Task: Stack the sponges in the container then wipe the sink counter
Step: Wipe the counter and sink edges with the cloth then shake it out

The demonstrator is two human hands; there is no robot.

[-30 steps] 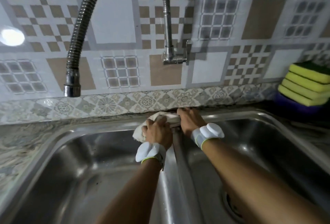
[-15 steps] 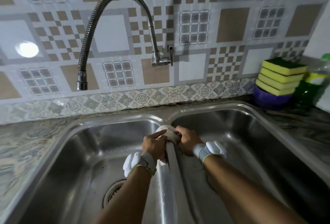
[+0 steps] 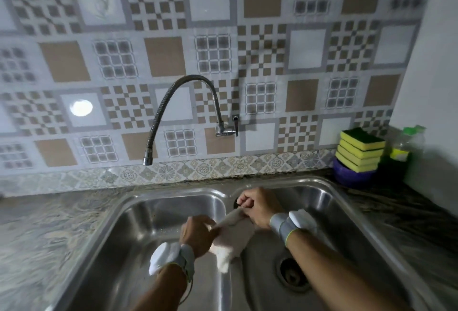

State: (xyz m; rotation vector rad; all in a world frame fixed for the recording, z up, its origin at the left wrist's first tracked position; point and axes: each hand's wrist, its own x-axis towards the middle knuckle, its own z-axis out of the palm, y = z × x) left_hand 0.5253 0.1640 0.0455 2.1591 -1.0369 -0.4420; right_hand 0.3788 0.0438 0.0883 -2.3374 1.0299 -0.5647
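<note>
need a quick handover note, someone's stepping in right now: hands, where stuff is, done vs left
Left hand: gripping the near end of the cloth.
Right hand: gripping the far end; the cloth hangs between both hands over the sink divider.
Sponges: stacked in the purple container at the back right of the counter, beside a bottle.
Done: sponge stacking looks finished.
Left: wiping the counter; which parts are already wiped cannot be told from the picture. Tap shows no water running.
</note>
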